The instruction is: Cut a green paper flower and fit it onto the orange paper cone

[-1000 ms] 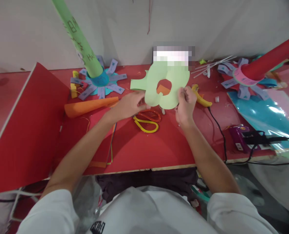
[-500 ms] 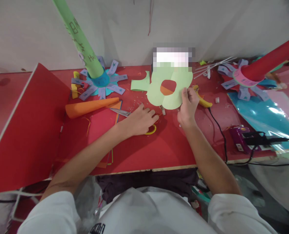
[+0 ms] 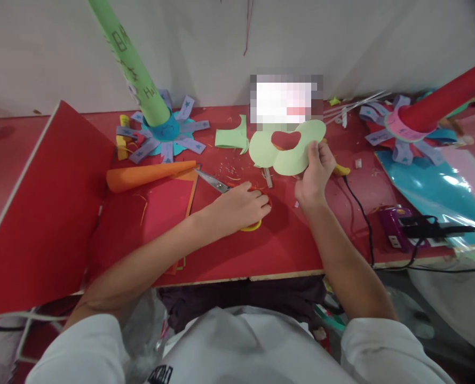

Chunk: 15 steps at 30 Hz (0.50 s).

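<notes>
My right hand [image 3: 316, 173] pinches the right edge of a light green paper flower [image 3: 291, 157], which has a hole in its middle and is held above the red table. Under my left hand [image 3: 243, 205] lie scissors [image 3: 213, 182] with yellow and red handles; the fingers are bent over the handles and the blades point up and left. A green paper offcut [image 3: 230, 138] lies left of the flower. Small paper scraps are scattered between it and the scissors.
An orange paper cone [image 3: 149, 176] and stacked coloured sheets [image 3: 167, 201] lie on the left. Behind is a green paper tube [image 3: 137, 69] on a blue base. At right are a red tube [image 3: 453, 98], a yellow glue gun [image 3: 341, 170], a purple power socket [image 3: 395, 226] and cables.
The paper flower has moved right and tilted in my right hand. My left hand has shifted slightly right, and the scissors have moved right with it.
</notes>
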Tool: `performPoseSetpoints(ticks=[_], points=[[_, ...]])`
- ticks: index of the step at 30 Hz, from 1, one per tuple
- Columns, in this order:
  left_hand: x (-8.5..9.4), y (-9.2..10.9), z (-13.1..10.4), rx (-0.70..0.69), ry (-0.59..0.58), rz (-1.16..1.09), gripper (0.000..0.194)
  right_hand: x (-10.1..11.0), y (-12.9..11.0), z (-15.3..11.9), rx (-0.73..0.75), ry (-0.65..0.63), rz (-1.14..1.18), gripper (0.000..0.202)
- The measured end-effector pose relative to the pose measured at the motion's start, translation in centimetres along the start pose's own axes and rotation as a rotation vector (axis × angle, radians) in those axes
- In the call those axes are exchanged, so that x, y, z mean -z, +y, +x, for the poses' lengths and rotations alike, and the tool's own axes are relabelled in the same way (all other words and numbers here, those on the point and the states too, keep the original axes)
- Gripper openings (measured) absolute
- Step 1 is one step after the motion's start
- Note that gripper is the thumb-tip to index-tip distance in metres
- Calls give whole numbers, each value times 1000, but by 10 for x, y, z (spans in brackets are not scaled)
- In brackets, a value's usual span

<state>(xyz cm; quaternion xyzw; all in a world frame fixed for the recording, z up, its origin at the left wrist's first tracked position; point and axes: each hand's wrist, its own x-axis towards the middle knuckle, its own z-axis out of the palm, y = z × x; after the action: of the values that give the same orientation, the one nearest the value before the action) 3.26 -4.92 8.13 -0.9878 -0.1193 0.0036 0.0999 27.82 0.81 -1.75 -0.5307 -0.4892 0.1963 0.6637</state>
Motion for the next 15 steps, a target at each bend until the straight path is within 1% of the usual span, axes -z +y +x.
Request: performPoseSetpoints(ticks=[2, 3, 6, 8, 10, 12, 15], points=[[6, 3, -1, -16, -8, -6, 22, -1, 0, 0, 9, 133, 27, 56], [9, 3, -1, -20, -12, -6, 22, -1, -1, 0, 4, 171, 34, 57], [13, -1, -3, -20, -17, 2, 21, -2, -4, -1, -14, 188, 15, 59], [11, -9, -4, -7, -32, 23, 22, -2, -6, -2, -18, 193, -13, 59], [4, -21, -6, 26, -55, 60, 23, -3, -9, -1, -20, 204, -16, 59], [-7, -37, -10, 78, -67, 97, 26, -4, -12, -2, -28, 208, 29, 59], [-25, -61, -17, 132, -68, 57, 27, -6, -16, -3, -32, 195, 97, 60]])
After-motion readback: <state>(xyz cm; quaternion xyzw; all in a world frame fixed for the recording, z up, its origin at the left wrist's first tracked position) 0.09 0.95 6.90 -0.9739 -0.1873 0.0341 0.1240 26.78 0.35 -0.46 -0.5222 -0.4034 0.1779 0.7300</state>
